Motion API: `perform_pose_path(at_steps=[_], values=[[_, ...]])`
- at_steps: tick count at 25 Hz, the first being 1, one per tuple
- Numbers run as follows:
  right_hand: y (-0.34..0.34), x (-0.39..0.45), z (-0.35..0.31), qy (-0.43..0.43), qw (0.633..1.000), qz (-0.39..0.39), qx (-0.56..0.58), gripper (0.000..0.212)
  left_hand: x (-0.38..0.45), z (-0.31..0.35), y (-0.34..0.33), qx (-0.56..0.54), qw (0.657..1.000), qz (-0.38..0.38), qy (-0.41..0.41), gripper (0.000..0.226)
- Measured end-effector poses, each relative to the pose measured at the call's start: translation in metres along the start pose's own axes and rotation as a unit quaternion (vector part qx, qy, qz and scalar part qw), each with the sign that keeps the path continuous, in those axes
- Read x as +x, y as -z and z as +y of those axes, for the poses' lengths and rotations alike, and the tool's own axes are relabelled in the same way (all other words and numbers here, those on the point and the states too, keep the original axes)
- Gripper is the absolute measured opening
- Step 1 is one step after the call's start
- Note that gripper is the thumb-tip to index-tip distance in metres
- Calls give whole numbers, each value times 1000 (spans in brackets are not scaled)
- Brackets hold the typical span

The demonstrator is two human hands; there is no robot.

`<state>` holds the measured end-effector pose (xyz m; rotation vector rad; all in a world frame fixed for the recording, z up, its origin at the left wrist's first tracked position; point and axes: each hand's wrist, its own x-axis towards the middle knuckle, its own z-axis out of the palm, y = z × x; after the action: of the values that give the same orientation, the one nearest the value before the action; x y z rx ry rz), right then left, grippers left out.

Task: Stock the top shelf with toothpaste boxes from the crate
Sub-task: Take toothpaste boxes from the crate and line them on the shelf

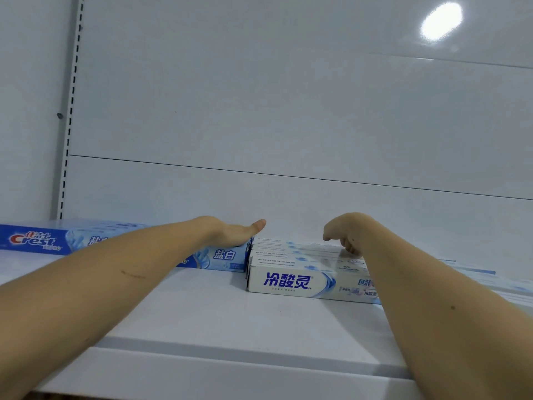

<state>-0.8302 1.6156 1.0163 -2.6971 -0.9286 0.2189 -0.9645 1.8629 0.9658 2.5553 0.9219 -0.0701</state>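
A long blue Crest toothpaste box (37, 239) lies on the white top shelf (207, 319) at the left. My left hand (230, 230) rests flat on its right end, fingers straight. To the right lie several white toothpaste boxes (291, 280) with blue Chinese lettering, packed side by side. My right hand (347, 232) hangs over them with fingers bent down, fingertips touching the top of the boxes. I cannot tell whether it grips one. The crate is out of view.
The shelf's white back panel (288, 111) rises behind the boxes. A slotted upright (70, 111) runs down the left side. The shelf's front edge (230, 368) is near me, and more pale boxes (490, 277) lie at the far right.
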Motion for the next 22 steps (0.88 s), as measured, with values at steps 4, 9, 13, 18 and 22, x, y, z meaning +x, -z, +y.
perform_pose_path(at_steps=[4, 9, 13, 18, 22], values=[[1, 4, 6, -42, 999, -19, 15, 46, -1, 0, 3, 30, 998, -54, -25, 125], [2, -18, -14, 37, 991, 100, 81, 46, -104, 67, -10, 22, 999, 14, -30, 121], [18, -61, -3, 84, 995, 23, 48, 62, -160, 98, -21, 59, 995, -37, -65, 103], [9, -95, 37, 61, 998, 9, 23, 59, -173, 98, -49, 241, 968, 36, -57, 96], [-18, -72, 53, 25, 976, 33, 216, 41, -176, 99, -58, 223, 970, 63, -69, 94]])
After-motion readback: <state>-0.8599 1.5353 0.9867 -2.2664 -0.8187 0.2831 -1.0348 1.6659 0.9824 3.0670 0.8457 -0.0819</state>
